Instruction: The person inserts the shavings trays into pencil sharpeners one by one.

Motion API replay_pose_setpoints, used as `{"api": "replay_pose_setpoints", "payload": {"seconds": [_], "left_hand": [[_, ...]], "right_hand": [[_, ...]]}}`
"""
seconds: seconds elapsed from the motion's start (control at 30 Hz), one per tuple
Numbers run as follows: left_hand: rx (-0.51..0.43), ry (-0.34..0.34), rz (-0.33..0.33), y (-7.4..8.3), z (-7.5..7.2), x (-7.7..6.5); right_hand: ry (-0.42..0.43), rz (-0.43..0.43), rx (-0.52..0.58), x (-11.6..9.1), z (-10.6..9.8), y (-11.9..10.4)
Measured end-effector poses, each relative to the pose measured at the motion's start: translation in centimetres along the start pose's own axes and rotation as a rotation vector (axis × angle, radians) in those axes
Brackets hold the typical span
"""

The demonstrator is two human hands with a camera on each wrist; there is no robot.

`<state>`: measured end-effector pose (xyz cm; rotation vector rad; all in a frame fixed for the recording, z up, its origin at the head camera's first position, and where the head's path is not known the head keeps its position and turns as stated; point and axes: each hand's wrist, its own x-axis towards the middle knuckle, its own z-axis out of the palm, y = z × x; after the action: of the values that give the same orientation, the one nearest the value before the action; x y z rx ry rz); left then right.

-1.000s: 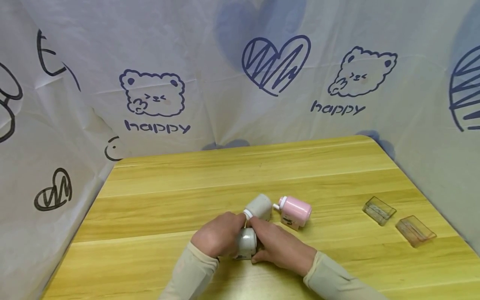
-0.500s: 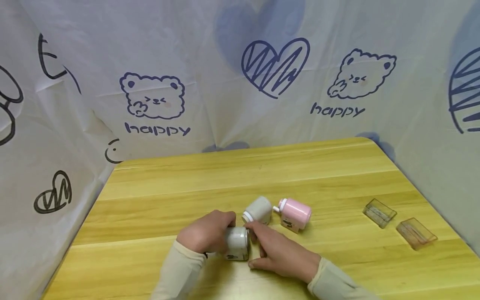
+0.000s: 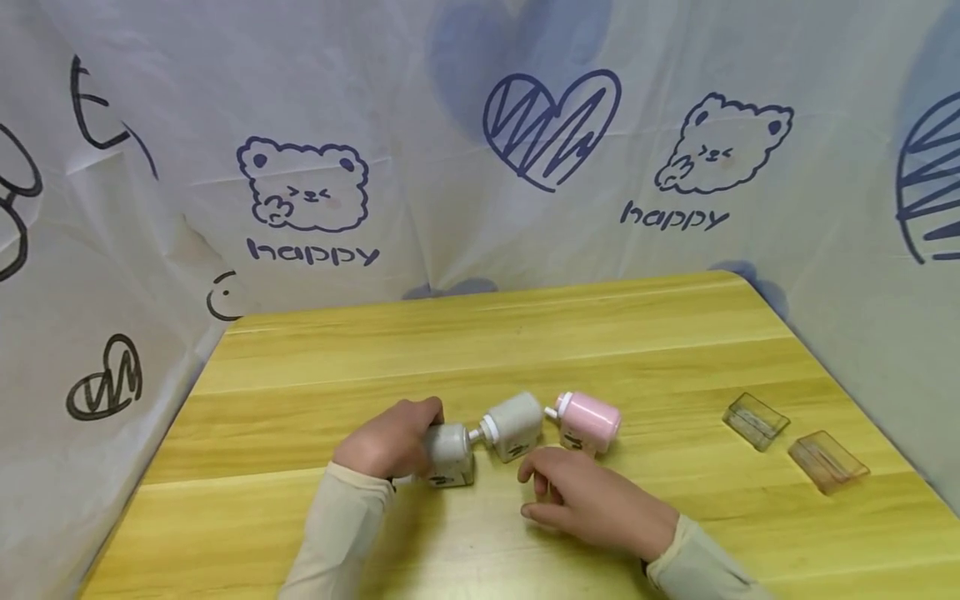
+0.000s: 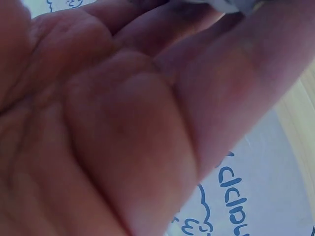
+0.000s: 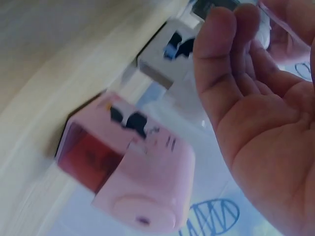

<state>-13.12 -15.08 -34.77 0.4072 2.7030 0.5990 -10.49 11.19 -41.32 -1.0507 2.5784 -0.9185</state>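
Observation:
In the head view my left hand grips a grey crank pencil sharpener from its left side, close to the table. A pale piece of it shows at the top of the left wrist view, past the fingers. A second grey pencil sharpener stands just to its right, crank towards it. Beyond that is a pink pencil sharpener; the right wrist view shows the open drawer slot in the pink body, reddish inside. My right hand hovers in front of these two, fingers loosely curled, holding nothing.
Two small see-through drawers lie at the table's right side, a dark-tinted drawer and an orange-tinted drawer. The wood-grain table meets a white cloth with drawings at the back and sides.
My left hand has carried the grey sharpener left and slightly away from me. My right hand has left that sharpener and drawn back to the right. The other sharpeners and the drawers stay put.

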Motion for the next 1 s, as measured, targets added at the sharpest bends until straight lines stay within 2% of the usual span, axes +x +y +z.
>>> {"api": "replay_pose_setpoints", "payload": {"seconds": [0.3,0.5,0.63,0.8,0.9,1.0], "left_hand": [[-0.011,0.001,0.003,0.0,0.1,0.3],[-0.016,-0.015,-0.032,0.2,0.2,0.3],[-0.031,-0.017,-0.037,0.5,0.4,0.5],[-0.048,0.027,0.011,0.9,0.9,1.2],[-0.017,0.057,0.030,1.2,1.1,1.6],[0.020,0.074,0.058,1.6,1.4,2.0]], "right_hand": [[0.069,-0.004,0.056,-1.3,-1.5,1.1],[0.084,0.026,0.062,-2.6,-2.5,1.9],[0.080,0.082,0.058,-3.4,-3.7,2.6],[0.099,0.153,0.034,-4.8,-5.8,3.1],[0.139,0.214,-0.018,-5.7,-7.3,3.5],[0.188,0.314,-0.084,-6.6,-9.0,4.3]]}}
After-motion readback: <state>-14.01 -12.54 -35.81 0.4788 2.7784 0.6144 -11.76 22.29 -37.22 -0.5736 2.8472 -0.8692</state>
